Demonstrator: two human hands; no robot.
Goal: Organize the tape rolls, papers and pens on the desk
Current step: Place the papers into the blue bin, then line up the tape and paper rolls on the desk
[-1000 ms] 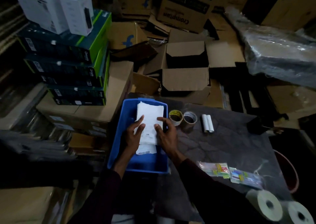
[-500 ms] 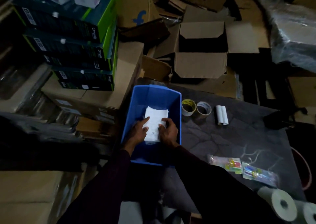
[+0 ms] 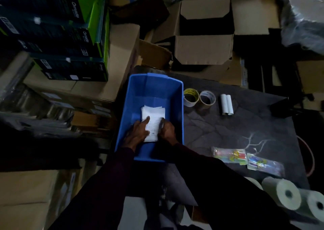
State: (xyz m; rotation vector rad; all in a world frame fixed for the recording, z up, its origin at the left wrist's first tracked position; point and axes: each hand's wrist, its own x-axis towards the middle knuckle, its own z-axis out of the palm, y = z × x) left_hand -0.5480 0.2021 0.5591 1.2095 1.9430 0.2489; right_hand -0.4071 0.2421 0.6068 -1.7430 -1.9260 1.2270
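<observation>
papers (image 3: 154,113) stacked inside the blue bin (image 3: 180,107) at the left of the surface (image 3: 245,124); left hand (image 3: 138,132) flat on the stack, right hand (image 3: 167,131) against its right edge, grip unclear; two tape rolls (image 3: 191,98) just right of the bin

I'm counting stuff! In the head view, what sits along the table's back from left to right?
Blue bin → yellow tape → pale tape → white tubes.
</observation>
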